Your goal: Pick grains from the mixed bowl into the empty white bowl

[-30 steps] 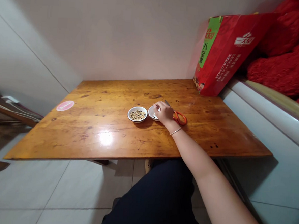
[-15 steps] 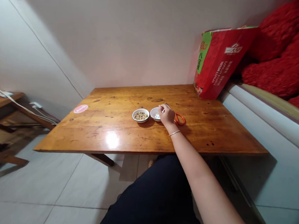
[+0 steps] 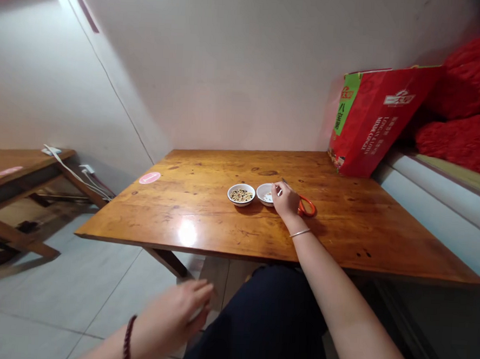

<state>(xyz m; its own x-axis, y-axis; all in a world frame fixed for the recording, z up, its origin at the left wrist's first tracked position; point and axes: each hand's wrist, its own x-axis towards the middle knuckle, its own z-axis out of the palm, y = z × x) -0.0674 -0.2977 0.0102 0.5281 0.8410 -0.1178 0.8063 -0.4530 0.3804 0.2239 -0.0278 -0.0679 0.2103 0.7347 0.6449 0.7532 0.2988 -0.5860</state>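
My right hand (image 3: 285,198) is at the right edge of a small white bowl (image 3: 265,187) that has a few white bits inside; its fingers are pinched, and what they hold is too small to name. Touching or nearly touching that bowl on its left is a second white bowl (image 3: 240,203), with mixed pale and dark grains in it. An orange-handled tool (image 3: 308,207) lies on the wooden table (image 3: 198,198), partly behind my right hand. My left hand (image 3: 179,311), blurred by motion, is low in front of the table edge, its fingers smeared.
A tall red and green carton (image 3: 386,118) stands at the table's back right corner, by red fluffy material (image 3: 466,128). A round pink sticker (image 3: 149,178) is on the table's left side. Another wooden table (image 3: 16,171) with white cables stands at the far left.
My left hand has come into view at the bottom. My right hand stays pinched beside the bowl. The whole view has shifted, so the table and bowls sit lower and further right.
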